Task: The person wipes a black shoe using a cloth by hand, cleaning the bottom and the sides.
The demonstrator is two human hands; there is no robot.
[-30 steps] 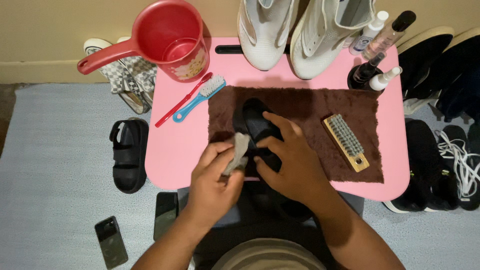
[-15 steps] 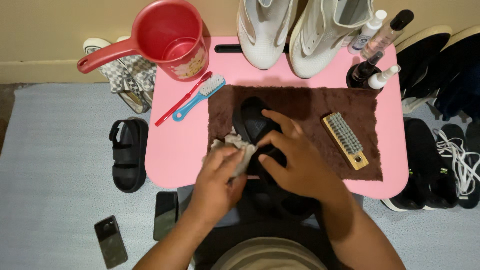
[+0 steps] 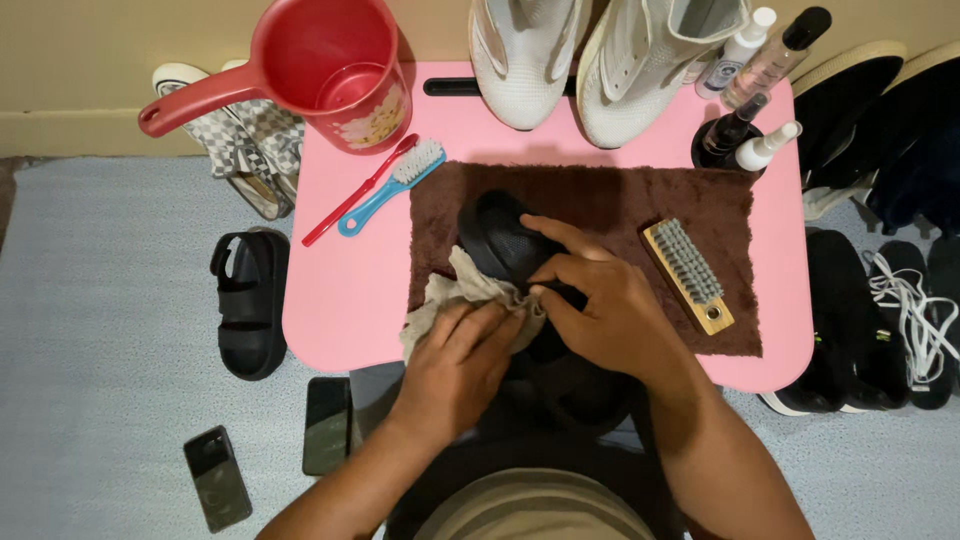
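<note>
Gripping the black rubber sandal (image 3: 500, 240) mid-towel, the right hand (image 3: 600, 310) closes over its strap; the left hand (image 3: 465, 365) presses a crumpled grey cloth (image 3: 450, 295) at its seven o'clock edge. Firm, short strokes look best.

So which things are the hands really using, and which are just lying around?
In use:
left hand pressing the grey cloth
right hand holding the black sandal
brown towel underneath

Lying about:
wooden brush
red scoop
white shoes
two phones
</note>
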